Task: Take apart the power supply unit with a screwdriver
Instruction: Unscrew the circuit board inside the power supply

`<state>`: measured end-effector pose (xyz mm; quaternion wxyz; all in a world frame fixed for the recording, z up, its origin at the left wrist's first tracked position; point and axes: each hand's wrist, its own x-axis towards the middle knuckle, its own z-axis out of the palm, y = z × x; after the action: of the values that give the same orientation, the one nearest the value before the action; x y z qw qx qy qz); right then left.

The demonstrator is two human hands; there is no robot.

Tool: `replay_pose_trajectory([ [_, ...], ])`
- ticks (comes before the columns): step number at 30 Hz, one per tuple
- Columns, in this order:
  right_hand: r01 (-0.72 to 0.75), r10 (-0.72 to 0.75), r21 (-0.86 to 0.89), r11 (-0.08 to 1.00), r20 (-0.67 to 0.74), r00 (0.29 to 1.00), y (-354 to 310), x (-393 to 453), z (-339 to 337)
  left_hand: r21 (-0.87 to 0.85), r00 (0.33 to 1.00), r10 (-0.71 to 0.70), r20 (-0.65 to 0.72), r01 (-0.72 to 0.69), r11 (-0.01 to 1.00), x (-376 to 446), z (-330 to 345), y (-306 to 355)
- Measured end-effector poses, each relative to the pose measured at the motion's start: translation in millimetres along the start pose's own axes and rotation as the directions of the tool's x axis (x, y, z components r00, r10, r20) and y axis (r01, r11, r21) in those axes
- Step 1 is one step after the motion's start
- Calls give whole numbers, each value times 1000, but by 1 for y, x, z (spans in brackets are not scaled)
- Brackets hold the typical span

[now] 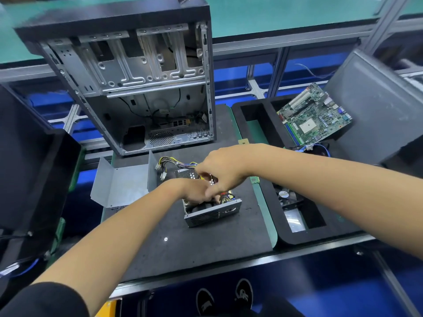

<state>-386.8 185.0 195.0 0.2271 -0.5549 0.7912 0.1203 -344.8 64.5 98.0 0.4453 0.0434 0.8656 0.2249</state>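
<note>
The power supply unit lies on the dark mat with its cover off, its perforated metal side toward me. A bundle of coloured cables runs out of its far end. The removed grey metal cover lies just left of it. My left hand reaches into the open unit from the left, fingers curled among the parts inside. My right hand comes over it from the right, fingers curled down into the unit. What the fingers hold is hidden. No screwdriver is visible.
An empty computer case stands open behind the mat. A black foam tray at right holds a green motherboard and a fan. A small screw lies on the mat near me. A grey panel leans at far right.
</note>
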Motion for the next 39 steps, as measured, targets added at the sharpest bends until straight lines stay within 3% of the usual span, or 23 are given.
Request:
replay_pose_trajectory([
  [3, -114, 118, -224, 968, 4, 993, -4, 6, 0, -81, 1000, 17, 3, -17, 997, 0, -2, -1],
  [4, -116, 119, -207, 971, 2, 993, -4, 7, -1, -80, 1000, 19, 0, -19, 997, 0, -2, -1],
  [7, -4, 2, 65, 998, 35, 999, 2, 5, -8, -40, 1000, 16, 12, -15, 999, -2, 0, 2],
  [10, 96, -105, 168, 981, 50, 993, 0, 0, -9, -78, 997, -68, -34, 65, 995, -3, 1, 2],
  [12, 29, -33, 115, 993, 33, 999, 1, 2, -5, -91, 999, -33, -6, 33, 995, 1, 1, 0],
  [14, -127, 118, 111, 986, 82, 990, 2, 4, -6, -80, 999, 49, 24, -47, 996, 2, 0, -3],
  [16, -193, 183, 78, 978, 119, 976, 2, 5, -6, -99, 999, 35, 31, -32, 995, 4, 0, -6],
  [19, -77, 75, -109, 991, -24, 997, 4, 9, 1, -79, 999, 38, 15, -37, 996, 4, 1, -4],
  [22, -26, 30, 123, 992, -34, 999, 8, 4, 3, -62, 999, 37, 26, -35, 997, -1, 1, 0],
  [25, 67, -67, 187, 980, -9, 998, 9, 1, 0, -83, 1000, 24, 8, -23, 996, 1, 1, 0],
  [28, 45, -49, 204, 978, 12, 999, 7, 0, 0, -79, 1000, 18, -1, -18, 997, 2, 2, 0],
  [32, -207, 205, 61, 977, 38, 978, 7, 2, -1, -100, 1000, 12, 25, -9, 995, 5, 3, 0],
  [34, -202, 201, -70, 977, -18, 979, 7, 6, 2, -93, 1000, 7, 13, -6, 996, 5, 3, -1],
  [37, -159, 159, 32, 987, -5, 987, 8, 0, 1, -73, 999, 27, -28, -29, 997, 6, 3, -1],
  [39, -49, 46, 119, 992, 21, 999, 9, -2, -1, -58, 998, 49, -30, -51, 997, 5, 4, -3],
])
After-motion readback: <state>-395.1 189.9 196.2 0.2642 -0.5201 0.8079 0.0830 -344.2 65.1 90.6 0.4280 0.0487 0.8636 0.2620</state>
